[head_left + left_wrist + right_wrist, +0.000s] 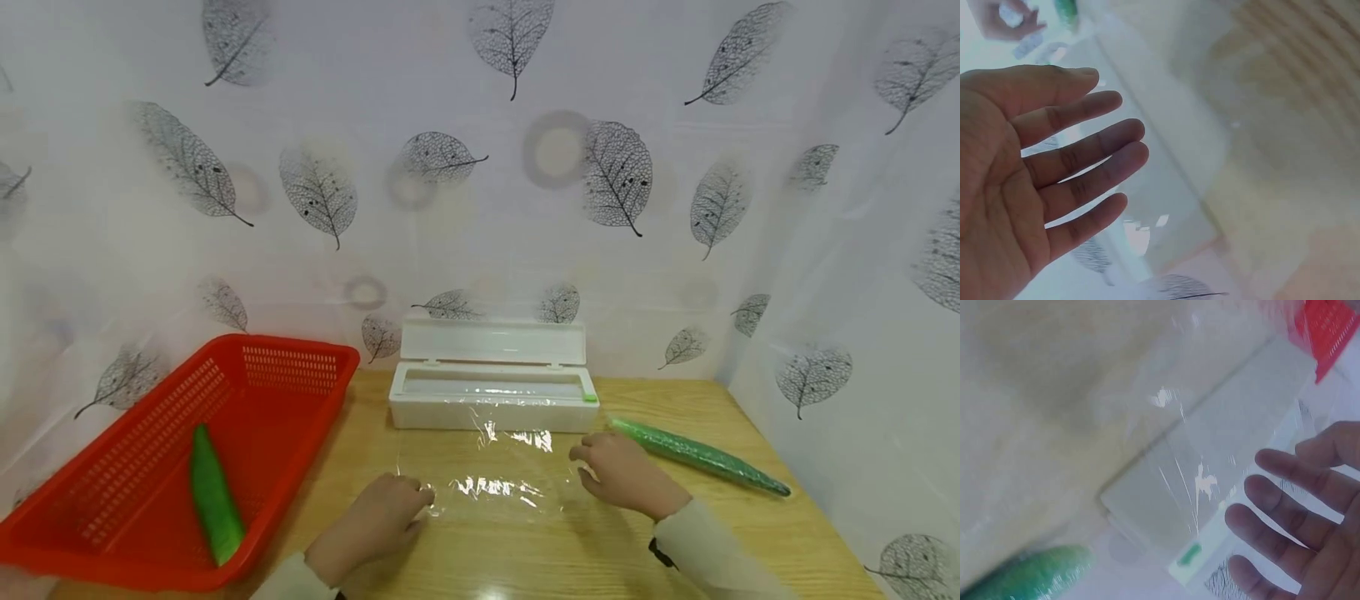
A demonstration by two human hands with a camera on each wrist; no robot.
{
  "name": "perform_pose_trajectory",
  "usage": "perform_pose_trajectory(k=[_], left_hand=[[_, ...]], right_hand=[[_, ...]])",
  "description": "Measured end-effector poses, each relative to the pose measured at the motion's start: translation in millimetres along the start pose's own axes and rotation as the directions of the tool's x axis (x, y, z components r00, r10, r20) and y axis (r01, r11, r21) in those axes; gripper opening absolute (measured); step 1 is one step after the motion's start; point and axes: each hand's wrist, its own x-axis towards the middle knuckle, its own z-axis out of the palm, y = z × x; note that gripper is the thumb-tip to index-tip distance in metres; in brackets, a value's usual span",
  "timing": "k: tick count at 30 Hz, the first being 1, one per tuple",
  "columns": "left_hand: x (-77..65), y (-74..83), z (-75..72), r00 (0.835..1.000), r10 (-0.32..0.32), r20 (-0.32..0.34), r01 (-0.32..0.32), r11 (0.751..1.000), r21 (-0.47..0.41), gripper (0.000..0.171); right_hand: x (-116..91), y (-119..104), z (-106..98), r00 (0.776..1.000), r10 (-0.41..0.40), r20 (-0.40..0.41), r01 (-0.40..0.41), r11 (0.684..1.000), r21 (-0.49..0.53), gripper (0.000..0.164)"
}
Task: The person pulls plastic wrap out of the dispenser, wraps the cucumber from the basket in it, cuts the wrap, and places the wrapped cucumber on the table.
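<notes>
A sheet of clear cling film (495, 487) stretches toward me from a white dispenser box (495, 415) whose lid stands raised. My left hand (382, 508) is at the film's near left corner, fingertips right at its edge. In the left wrist view its fingers (1094, 165) are nearly straight and spread, with the thumb apart from them. By the film's right edge is my right hand (626, 475), its fingers (1272, 534) loosely extended in the right wrist view. Behind that hand lies a film-wrapped cucumber (701, 454).
At the left stands a red plastic basket (300, 492) with one green cucumber (212, 500) inside. A green slider (589, 397) sits on the box's right end. A leaf-patterned sheet (480, 258) hangs behind and beside the wooden table (487, 567).
</notes>
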Motion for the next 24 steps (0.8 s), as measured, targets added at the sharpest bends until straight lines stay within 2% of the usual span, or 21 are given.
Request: perform_pose_trajectory(k=[6, 11, 14, 16, 19, 21, 24], left_hand=[[-0.6, 14.1, -44.5, 1.000, 0.010, 0.017, -0.011, 0.996, 0.089, 0.020], [-3.0, 22.7, -87.1, 0.999, 0.003, 0.034, -0.004, 0.999, 0.042, 0.021], [-5.5, 21.5, -109.9, 0.998, -0.012, 0.055, 0.011, 1.000, 0.012, 0.022], [-7.0, 15.4, -123.1, 0.998, -0.023, 0.064, 0.023, 1.000, 0.006, 0.024], [-7.0, -2.6, -137.2, 0.998, -0.046, 0.047, 0.045, 0.999, 0.018, 0.027], [-6.5, -20.1, -142.4, 0.997, -0.072, 0.032, 0.071, 0.996, 0.046, 0.028], [-6.3, -51.4, -144.3, 0.986, -0.163, 0.034, 0.161, 0.986, 0.053, 0.025]], right_hand=[[21.2, 33.1, -11.7, 0.980, 0.095, -0.173, -0.109, 0.991, -0.073, 0.007], [38.9, 56.3, -1.1, 0.955, 0.190, -0.227, -0.207, 0.977, -0.052, 0.010], [48.6, 63.7, 12.0, 0.940, 0.236, -0.248, -0.254, 0.966, -0.041, 0.013], [54.5, 67.9, 22.0, 0.929, 0.260, -0.263, -0.282, 0.958, -0.049, 0.015], [60.2, 73.6, 34.7, 0.914, 0.291, -0.283, -0.323, 0.944, -0.073, 0.018], [62.2, 76.8, 40.5, 0.903, 0.300, -0.307, -0.339, 0.937, -0.082, 0.020], [63.2, 79.8, 45.8, 0.892, 0.289, -0.347, -0.335, 0.939, -0.081, 0.020]])
